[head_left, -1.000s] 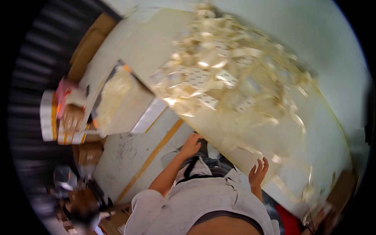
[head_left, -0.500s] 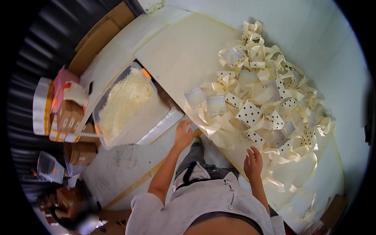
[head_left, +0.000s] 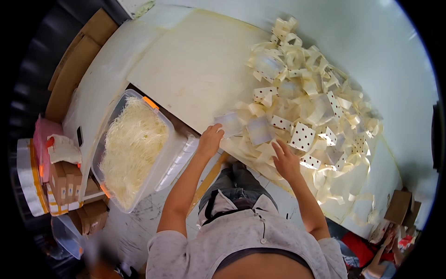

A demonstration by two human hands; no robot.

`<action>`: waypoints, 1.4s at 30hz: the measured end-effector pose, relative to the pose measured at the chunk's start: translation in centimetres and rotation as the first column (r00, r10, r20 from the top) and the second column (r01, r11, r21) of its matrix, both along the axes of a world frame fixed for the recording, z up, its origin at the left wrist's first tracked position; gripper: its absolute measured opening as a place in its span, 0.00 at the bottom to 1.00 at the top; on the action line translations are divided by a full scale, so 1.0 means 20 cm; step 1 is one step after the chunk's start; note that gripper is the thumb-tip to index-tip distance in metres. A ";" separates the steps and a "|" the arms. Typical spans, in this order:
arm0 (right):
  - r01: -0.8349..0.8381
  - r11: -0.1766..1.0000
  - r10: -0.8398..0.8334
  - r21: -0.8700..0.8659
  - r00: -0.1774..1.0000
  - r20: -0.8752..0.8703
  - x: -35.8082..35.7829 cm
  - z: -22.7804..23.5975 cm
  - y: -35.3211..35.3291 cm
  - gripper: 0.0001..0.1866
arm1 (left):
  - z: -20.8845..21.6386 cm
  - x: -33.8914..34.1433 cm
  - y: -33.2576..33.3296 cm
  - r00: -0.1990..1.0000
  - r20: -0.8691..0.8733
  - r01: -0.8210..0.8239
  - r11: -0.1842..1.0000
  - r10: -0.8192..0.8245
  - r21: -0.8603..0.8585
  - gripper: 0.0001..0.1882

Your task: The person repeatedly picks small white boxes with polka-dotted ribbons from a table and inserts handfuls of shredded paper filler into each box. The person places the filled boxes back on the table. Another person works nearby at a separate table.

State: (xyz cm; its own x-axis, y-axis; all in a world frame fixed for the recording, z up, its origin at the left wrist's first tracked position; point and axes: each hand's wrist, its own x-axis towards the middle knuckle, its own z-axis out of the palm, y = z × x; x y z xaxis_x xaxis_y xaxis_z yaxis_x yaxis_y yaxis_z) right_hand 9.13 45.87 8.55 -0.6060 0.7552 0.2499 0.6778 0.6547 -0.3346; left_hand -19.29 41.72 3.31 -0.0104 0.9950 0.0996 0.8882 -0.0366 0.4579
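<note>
My left hand is at the near left corner of a flat clear box, the fingers and thumb closed on its edge. The box lies at the left end of a heap of cream ribbon on the white table. A second clear box lies just to its right, between my hands. My right hand reaches over the near edge of the heap with its fingers apart, holding nothing. Beyond it sits a white box with dark dots; several similar boxes are tangled in the ribbon.
Left of me stands a clear plastic bin with orange latches, full of pale shredded filler. A dark phone and cardboard boxes are farther left. Another person's arm shows at the lower right.
Both hands have moved forward to the table, the left to the clear box and the right over the ribbon. My view has shifted, and another person has come into view at lower right.
</note>
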 end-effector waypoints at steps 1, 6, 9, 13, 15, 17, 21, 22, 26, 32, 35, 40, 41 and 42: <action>-0.032 0.999 0.031 0.022 0.999 0.031 -0.05 -0.01 0.05 0.15 | 0.04 -0.04 -0.01 1.000 0.015 0.013 0.999 -0.014 0.052 0.06; -0.160 0.987 0.156 -0.012 0.941 0.299 -0.15 -0.24 0.19 0.07 | 0.25 -0.34 -0.12 1.000 -0.012 0.016 0.983 -0.014 0.183 0.06; -0.161 0.980 0.153 0.116 0.986 0.069 -0.27 -0.08 0.17 0.03 | 0.34 -0.51 -0.17 0.992 -0.004 -0.121 0.985 0.123 0.121 0.08; -0.085 0.977 0.116 0.198 0.982 -0.147 -0.49 0.20 0.07 0.04 | 0.32 -0.79 -0.24 0.978 -0.130 -0.132 0.970 0.160 0.203 0.09; -0.024 0.975 0.068 0.219 0.979 -0.194 -0.62 0.28 0.05 0.05 | 0.33 -0.92 -0.20 0.964 -0.225 -0.095 0.974 0.142 0.207 0.08; 0.006 0.974 0.037 0.227 0.983 -0.182 -0.76 0.27 0.05 0.04 | 0.32 -1.03 -0.14 0.967 -0.239 -0.041 0.981 0.087 0.190 0.07; -0.046 0.982 0.047 0.184 0.999 -0.002 -1.10 0.06 0.17 0.01 | 0.23 -1.10 0.08 0.951 -0.238 0.220 0.973 -0.200 0.063 0.04; -0.069 0.985 0.061 0.157 0.997 0.056 -1.16 -0.01 0.19 0.01 | 0.17 -1.11 0.15 0.940 -0.220 0.262 0.965 -0.259 -0.017 0.04; -0.053 0.987 0.020 0.153 0.977 0.210 -1.33 -0.23 0.22 0.02 | 0.03 -1.15 0.31 0.903 -0.160 0.378 0.914 -0.399 -0.145 0.06; 0.140 0.983 -0.159 0.115 0.972 0.174 -1.42 -0.30 0.18 0.10 | -0.04 -1.20 0.29 0.962 -0.107 0.268 0.947 -0.252 0.180 0.22; 0.183 0.981 -0.183 0.062 0.983 0.001 -1.44 -0.12 0.06 0.16 | 0.04 -1.30 0.12 1.000 0.027 0.006 0.987 -0.011 0.162 0.24; -0.036 0.973 0.050 -0.228 0.997 0.059 -1.46 -0.10 -0.22 0.12 | -0.38 -1.66 -0.50 0.716 -0.178 -0.692 0.653 0.675 -0.308 0.31; -0.058 0.940 0.085 -0.337 0.994 0.066 -1.47 -0.10 -0.27 0.12 | -0.40 -1.73 -0.61 0.670 -0.219 -0.727 0.568 0.710 -0.385 0.35; -0.078 0.896 0.120 -0.438 0.990 0.068 -1.48 -0.12 -0.30 0.12 | -0.41 -1.79 -0.68 0.622 -0.263 -0.755 0.475 0.737 -0.452 0.40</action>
